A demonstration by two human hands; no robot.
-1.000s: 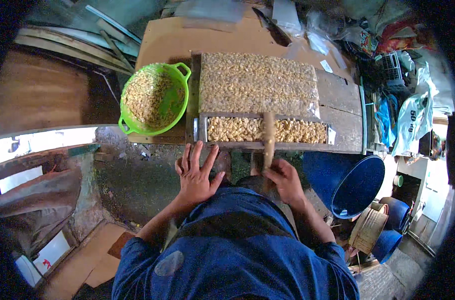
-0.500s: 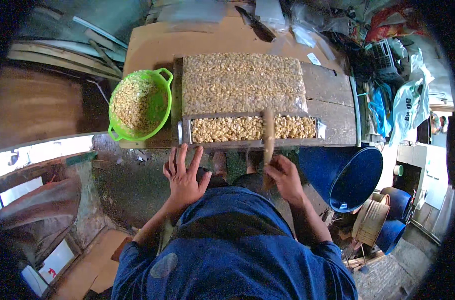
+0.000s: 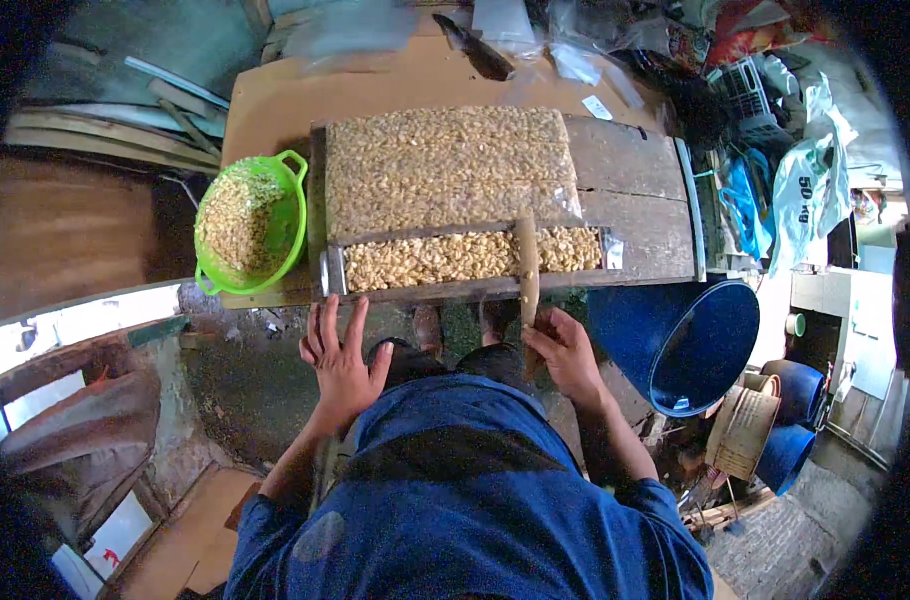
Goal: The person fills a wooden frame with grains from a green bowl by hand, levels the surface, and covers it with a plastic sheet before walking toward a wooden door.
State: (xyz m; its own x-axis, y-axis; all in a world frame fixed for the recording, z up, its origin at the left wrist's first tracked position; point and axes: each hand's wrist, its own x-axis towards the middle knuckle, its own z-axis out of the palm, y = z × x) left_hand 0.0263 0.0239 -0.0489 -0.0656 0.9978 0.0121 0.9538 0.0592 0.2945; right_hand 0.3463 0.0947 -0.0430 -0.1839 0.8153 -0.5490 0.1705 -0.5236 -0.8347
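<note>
My right hand grips the lower end of a flat wooden stick. The stick's far part lies across a long narrow tray filled with pale, split beans. Fingers spread, my left hand holds nothing; its fingertips are at the near edge of the wooden board, by the tray's left end. Beyond the tray are bean-filled slabs in clear plastic, laid side by side. Left of the board, a green two-handled basin holds loose beans.
A large blue barrel stands below the table's right end. White sacks and a plastic crate are at the right. A dark knife-like blade and plastic sheets lie at the table's back.
The view has shifted, so the table and basin appear farther left. Against the tray, the stick has moved slightly right and looks sharper. My left hand stays spread by the board's edge.
</note>
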